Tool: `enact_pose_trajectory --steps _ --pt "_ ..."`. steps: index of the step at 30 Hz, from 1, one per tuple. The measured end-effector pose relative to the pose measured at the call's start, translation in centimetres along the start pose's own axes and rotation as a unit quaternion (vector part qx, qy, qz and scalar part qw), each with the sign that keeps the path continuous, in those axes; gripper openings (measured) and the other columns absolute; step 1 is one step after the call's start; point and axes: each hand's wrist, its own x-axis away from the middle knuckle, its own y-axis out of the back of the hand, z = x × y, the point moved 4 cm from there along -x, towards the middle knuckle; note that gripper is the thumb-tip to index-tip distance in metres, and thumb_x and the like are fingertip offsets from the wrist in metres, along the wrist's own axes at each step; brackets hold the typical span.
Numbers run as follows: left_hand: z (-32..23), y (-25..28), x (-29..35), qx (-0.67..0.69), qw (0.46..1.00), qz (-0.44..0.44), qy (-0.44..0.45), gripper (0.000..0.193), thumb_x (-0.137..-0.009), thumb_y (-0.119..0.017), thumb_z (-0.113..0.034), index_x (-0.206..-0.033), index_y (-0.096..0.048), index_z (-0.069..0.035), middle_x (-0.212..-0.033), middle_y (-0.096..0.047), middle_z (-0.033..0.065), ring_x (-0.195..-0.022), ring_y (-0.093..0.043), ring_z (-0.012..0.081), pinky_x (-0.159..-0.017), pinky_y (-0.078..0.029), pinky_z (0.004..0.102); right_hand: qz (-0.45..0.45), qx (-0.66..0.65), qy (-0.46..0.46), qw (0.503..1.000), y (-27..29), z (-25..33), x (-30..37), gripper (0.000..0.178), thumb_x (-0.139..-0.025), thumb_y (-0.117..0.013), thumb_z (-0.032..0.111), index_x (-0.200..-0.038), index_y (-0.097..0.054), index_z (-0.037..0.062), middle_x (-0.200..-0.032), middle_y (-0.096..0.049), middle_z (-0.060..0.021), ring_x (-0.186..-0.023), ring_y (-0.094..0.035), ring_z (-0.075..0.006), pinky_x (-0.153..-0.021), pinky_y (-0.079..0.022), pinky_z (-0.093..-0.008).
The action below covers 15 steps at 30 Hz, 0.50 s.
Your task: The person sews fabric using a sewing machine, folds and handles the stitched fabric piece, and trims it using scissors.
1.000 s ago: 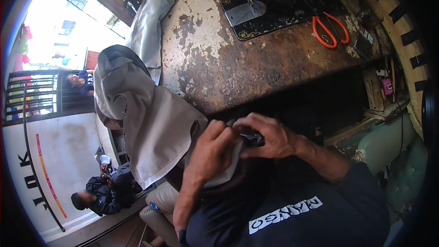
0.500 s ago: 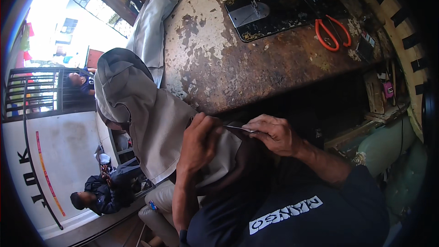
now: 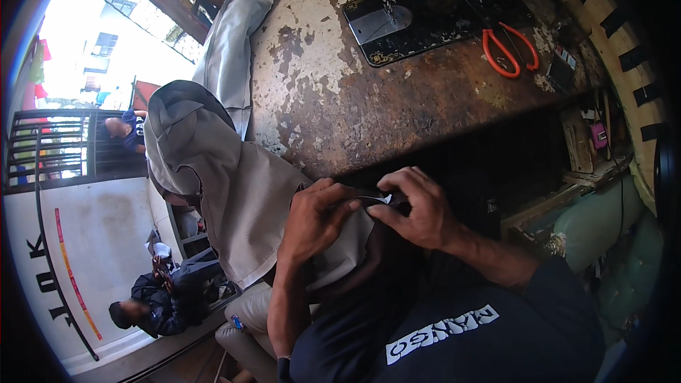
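A large piece of beige-grey cloth with a dark brown underside drapes over my lap and up against the table's left side. My left hand pinches an edge of it between thumb and fingers. Close by on the right, my right hand grips the same edge, its thumb and bent index finger pressed around a fold. A narrow whitish strip shows along the edge between the two hands. Whether this strip is a separate piece or part of the cloth, I cannot tell.
Ahead is a worn table with peeling paint, bearing a black sewing machine. Orange-handled scissors lie right of it. More grey cloth hangs over the table's far left. A seated person and another person are at left.
My right hand has turned and lifted its index finger over the fold. My left hand's thumb now lies along the edge. The whitish strip looks more bent.
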Motion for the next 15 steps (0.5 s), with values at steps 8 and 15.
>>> enact_pose_trajectory --steps 8,15 --pt "0.3 0.0 -0.1 0.019 1.0 -0.005 0.017 0.011 -0.087 -0.076 -0.008 -0.097 -0.076 -0.002 -0.081 -0.065 0.0146 -0.077 -0.066 0.0327 -0.071 -0.05 0.0408 0.054 0.033 0.067 0.996 -0.5 -1.7 0.3 0.018 -0.085 -0.073 0.001 -0.102 -0.068 0.0021 -0.094 -0.068 -0.0123 -0.087 -0.067 -0.0327 -0.078 -0.054 -0.0428" --pt "0.5 -0.1 -0.3 0.031 0.999 0.008 0.004 0.011 -0.087 -0.076 -0.008 -0.096 -0.076 -0.002 -0.082 -0.066 0.0153 -0.077 -0.066 0.0329 -0.071 -0.05 0.0408 0.088 -0.006 0.132 0.987 -0.5 -2.8 0.7 0.027 -0.082 -0.073 -0.006 -0.107 -0.068 0.002 -0.101 -0.071 -0.0135 -0.094 -0.07 -0.0322 -0.082 -0.058 -0.0405"
